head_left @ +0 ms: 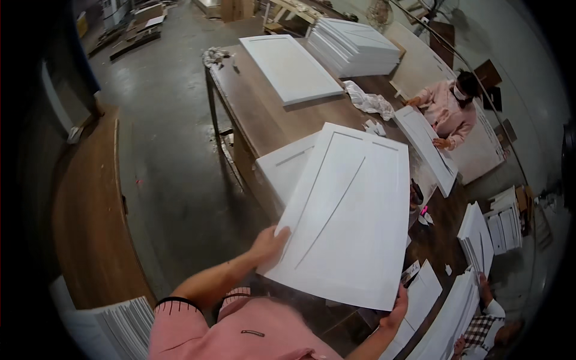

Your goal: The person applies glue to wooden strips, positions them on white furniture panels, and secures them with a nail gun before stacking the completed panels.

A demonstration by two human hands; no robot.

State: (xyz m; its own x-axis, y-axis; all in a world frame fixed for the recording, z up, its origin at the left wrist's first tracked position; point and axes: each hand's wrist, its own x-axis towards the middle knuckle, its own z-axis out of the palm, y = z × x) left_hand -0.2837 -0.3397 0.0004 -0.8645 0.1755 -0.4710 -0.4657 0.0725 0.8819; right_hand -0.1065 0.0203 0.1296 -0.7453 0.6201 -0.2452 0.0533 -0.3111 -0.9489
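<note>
A large white panel point(360, 198) with dark line grooves, like a cabinet door, is tilted up in front of me. My left hand point(269, 245) grips its left edge near the lower corner, fingers hidden behind it. At the lower right corner my right hand point(395, 309) holds the same panel, its fingers wrapped round the edge. Behind it, partly covered, another white panel point(287, 163) lies on the brown worktable point(264, 123).
A white panel point(291, 69) and a stack of panels point(354, 48) lie farther along the table beside a crumpled cloth point(369, 101). Across it a co-worker point(447, 111) handles a panel point(427, 144). More panels point(480, 237) stand at right, others point(120, 327) at lower left.
</note>
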